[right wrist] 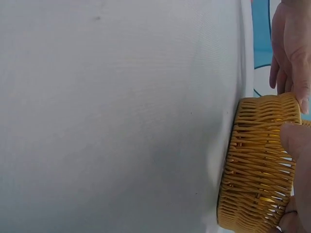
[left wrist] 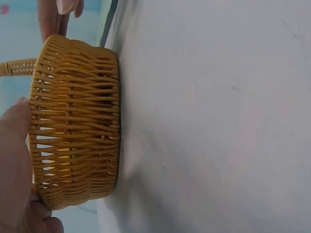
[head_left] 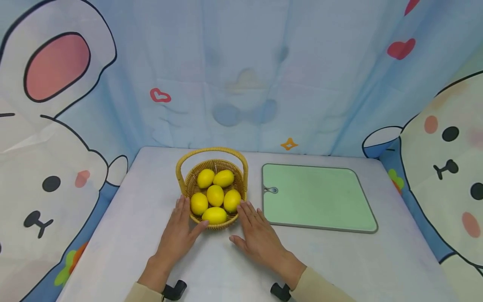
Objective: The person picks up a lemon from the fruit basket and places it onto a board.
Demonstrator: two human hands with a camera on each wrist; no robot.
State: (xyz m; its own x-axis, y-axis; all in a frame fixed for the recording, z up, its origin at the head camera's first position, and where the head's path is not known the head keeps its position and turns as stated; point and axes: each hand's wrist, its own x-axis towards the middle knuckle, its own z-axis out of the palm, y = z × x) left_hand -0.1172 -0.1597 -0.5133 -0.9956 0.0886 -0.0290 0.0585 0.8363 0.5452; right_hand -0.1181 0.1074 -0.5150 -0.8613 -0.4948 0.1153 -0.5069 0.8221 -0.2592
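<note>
A woven wicker basket (head_left: 216, 227) with an arched handle stands on the table, holding several yellow lemons (head_left: 215, 196). At its left side is my left hand (head_left: 176, 233), fingers extended along the wicker and thumb by the front rim. My right hand (head_left: 263, 242) lies along the opposite side, its fingertips at the rim and its thumb pointing toward the front. Both wrist views show the basket's woven wall (left wrist: 77, 121) from low down, with lemon yellow through the gaps. In the right wrist view, the right thumb (right wrist: 296, 138) overlaps the upper wall; the hand's other fingers are partly hidden.
A pale green cutting board (head_left: 313, 197) with a grey edge lies flat to the right of the basket. White cloth covers the table (head_left: 226, 268). Behind it hangs a blue curtain (head_left: 245, 63) printed with cartoon animals and hearts.
</note>
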